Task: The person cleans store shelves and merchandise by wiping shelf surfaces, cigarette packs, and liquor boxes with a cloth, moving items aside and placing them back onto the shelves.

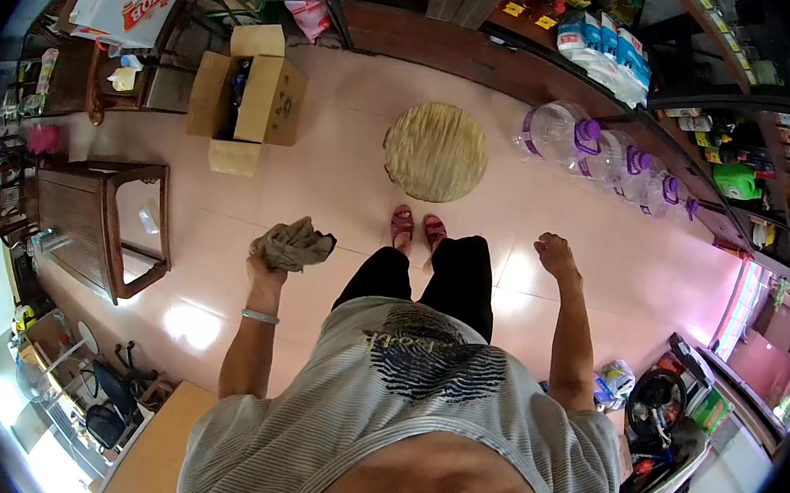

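A crumpled grey-brown cloth is bunched in my left hand, held out to the side above the tiled floor. On that wrist sits a pale bracelet. My right hand is raised on the other side with its fingers curled into a loose fist, and nothing shows in it. Between and beyond the hands, a round straw-coloured, woven-looking piece stands or lies just past my sandalled feet; its height cannot be told. Neither hand touches it.
An open cardboard box with dark contents stands ahead on the left. A wooden stool lies nearer on the left. Several big clear bottles with purple caps line the right-hand shelf. A black fan-like object stands among clutter at lower right.
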{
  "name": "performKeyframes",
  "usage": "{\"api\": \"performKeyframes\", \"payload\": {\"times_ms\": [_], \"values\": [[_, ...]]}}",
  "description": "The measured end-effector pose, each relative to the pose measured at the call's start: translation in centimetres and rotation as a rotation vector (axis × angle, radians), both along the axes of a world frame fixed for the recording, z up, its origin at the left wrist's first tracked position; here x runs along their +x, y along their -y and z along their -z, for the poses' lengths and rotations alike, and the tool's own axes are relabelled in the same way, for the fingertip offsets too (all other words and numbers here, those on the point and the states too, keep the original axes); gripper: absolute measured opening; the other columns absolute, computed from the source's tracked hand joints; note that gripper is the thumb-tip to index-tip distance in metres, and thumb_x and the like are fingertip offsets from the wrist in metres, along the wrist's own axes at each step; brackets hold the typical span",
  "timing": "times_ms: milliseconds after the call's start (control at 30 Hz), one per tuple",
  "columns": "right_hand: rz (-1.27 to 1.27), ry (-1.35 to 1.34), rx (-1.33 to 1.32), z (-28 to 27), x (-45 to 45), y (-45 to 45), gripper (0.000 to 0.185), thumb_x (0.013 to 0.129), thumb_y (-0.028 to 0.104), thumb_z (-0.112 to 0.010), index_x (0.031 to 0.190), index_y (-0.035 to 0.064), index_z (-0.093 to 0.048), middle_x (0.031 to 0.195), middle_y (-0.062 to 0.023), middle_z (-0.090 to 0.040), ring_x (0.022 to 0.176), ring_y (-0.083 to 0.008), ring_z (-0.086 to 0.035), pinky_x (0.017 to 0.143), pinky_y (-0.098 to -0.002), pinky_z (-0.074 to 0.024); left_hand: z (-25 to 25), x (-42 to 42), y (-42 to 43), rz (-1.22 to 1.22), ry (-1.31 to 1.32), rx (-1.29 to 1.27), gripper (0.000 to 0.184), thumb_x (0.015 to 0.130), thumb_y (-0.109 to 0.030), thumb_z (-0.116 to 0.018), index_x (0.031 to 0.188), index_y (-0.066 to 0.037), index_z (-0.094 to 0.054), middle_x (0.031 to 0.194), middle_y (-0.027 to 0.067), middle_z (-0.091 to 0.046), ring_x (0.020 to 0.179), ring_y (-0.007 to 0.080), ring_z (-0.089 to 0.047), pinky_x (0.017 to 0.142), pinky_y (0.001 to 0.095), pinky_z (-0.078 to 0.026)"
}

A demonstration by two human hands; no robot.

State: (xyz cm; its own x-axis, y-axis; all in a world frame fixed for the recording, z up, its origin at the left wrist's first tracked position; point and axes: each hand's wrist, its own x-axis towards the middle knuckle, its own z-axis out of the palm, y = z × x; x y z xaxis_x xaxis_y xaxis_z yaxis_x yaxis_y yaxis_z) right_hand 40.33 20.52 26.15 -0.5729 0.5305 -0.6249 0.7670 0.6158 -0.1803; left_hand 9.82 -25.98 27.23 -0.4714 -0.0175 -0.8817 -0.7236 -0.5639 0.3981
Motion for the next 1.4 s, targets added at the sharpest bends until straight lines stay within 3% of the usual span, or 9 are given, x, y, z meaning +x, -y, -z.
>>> {"api": "performKeyframes", "payload": {"times_ms": [267, 367, 433, 500, 600, 667, 867, 1167, 1400], "values": [[-0.075, 0.148, 0.01, -2.5, -2.6, -0.8, 0.035, 0.085, 0.03, -0.052, 0.11, 0.0061, -0.055, 0.114, -0.0156, -0.056, 0.109, -0.032, -0.051, 0.091, -0.0436, -0.0431, 3.6, 2.3, 3.8, 0.026, -0.054, 0.141, 0.044, 0.092, -0.034, -0.033, 0.117, -0.001, -0.05, 0.123, 0.0176, -0.049, 0.112, 0.0355, -0.047, 0.094, 0.0506, -0.041], [-0.283, -0.237, 0.181, 3.5, -0.4, -1.7, 0.025, 0.085, 0.023, -0.05, 0.095, 0.0029, -0.062, 0.1, -0.0138, -0.063, 0.099, -0.0293, -0.057, 0.087, -0.0394, -0.0448, 3.8, 2.8, 3.5, 0.158, -0.127, 0.181, 0.049, 0.091, -0.041, -0.035, 0.116, -0.003, -0.05, 0.123, 0.0177, -0.047, 0.112, 0.0338, -0.045, 0.095, 0.0469, -0.039], [-0.49, -0.223, 0.147, -0.6, -3.9, -1.7, 0.023, 0.084, 0.023, -0.052, 0.092, 0.0055, -0.064, 0.1, -0.011, -0.064, 0.101, -0.0267, -0.057, 0.089, -0.0379, -0.044, 3.0, 2.1, 0.9, 0.149, -0.271, 0.588, 0.05, 0.085, -0.044, -0.04, 0.109, -0.002, -0.055, 0.121, 0.0199, -0.049, 0.111, 0.038, -0.045, 0.097, 0.0505, -0.036], [-0.108, -0.27, 0.146, -6.1, -7.2, -1.5, 0.021, 0.08, 0.025, -0.057, 0.089, 0.0071, -0.065, 0.092, -0.0141, -0.065, 0.09, -0.0308, -0.06, 0.083, -0.0407, -0.0464, 2.3, 0.5, -1.1, 0.176, -0.232, 0.607, 0.048, 0.088, -0.038, -0.034, 0.111, 0.0, -0.053, 0.122, 0.0208, -0.049, 0.111, 0.0382, -0.046, 0.096, 0.0538, -0.037], [-0.179, -0.43, 0.235, -9.9, -9.6, -8.6, 0.02, 0.08, 0.027, -0.056, 0.092, 0.0126, -0.064, 0.093, -0.0154, -0.063, 0.089, -0.0352, -0.06, 0.074, -0.0443, -0.0497, 4.8, -0.5, -1.6, 0.081, -0.206, 0.444, 0.049, 0.091, -0.036, -0.026, 0.115, 0.0, -0.05, 0.124, 0.0237, -0.046, 0.118, 0.0396, -0.042, 0.098, 0.0552, -0.036], [-0.062, -0.545, 0.549, -17.9, -13.1, -11.4, 0.013, 0.076, 0.014, -0.06, 0.086, 0.0061, -0.063, 0.081, -0.0155, -0.063, 0.075, -0.0341, -0.06, 0.069, -0.0422, -0.048, -0.4, -0.9, -4.6, 0.187, -0.287, 0.683, 0.049, 0.09, -0.036, -0.025, 0.11, 0.0, -0.051, 0.121, 0.0286, -0.046, 0.117, 0.0432, -0.041, 0.096, 0.056, -0.037], [-0.229, -1.039, 1.295, -39.8, -23.0, -19.0, 0.013, 0.074, 0.004, -0.055, 0.086, -0.0001, -0.056, 0.083, -0.0178, -0.057, 0.081, -0.0347, -0.057, 0.068, -0.0423, -0.0484, 2.9, -3.2, -9.6, 0.173, -0.219, 0.92, 0.042, 0.088, -0.031, -0.027, 0.097, 0.001, -0.053, 0.095, 0.0251, -0.055, 0.09, 0.0448, -0.054, 0.08, 0.0615, -0.043], [-0.204, -0.838, 1.64, -50.7, -31.9, -29.1, 0.04, 0.072, 0.012, -0.063, 0.108, 0.0011, -0.05, 0.108, -0.0133, -0.052, 0.104, -0.0288, -0.048, 0.084, -0.0377, -0.0437, -4.1, -7.0, -20.1, 0.293, -0.428, 0.394, 0.037, 0.087, -0.026, -0.038, 0.105, 0.003, -0.051, 0.098, 0.0207, -0.058, 0.09, 0.0387, -0.058, 0.081, 0.0522, -0.049], [-0.437, -0.909, 1.872, -51.6, -34.6, -34.1, 0.029, 0.072, 0.016, -0.067, 0.092, 0.0045, -0.05, 0.091, -0.0117, -0.053, 0.085, -0.0293, -0.052, 0.07, -0.0385, -0.0459, -9.1, -11.8, -26.2, 0.753, -0.263, 0.16, 0.037, 0.084, -0.013, -0.036, 0.113, 0.004, -0.051, 0.108, 0.0186, -0.059, 0.096, 0.0321, -0.06, 0.088, 0.0468, -0.047]]}}
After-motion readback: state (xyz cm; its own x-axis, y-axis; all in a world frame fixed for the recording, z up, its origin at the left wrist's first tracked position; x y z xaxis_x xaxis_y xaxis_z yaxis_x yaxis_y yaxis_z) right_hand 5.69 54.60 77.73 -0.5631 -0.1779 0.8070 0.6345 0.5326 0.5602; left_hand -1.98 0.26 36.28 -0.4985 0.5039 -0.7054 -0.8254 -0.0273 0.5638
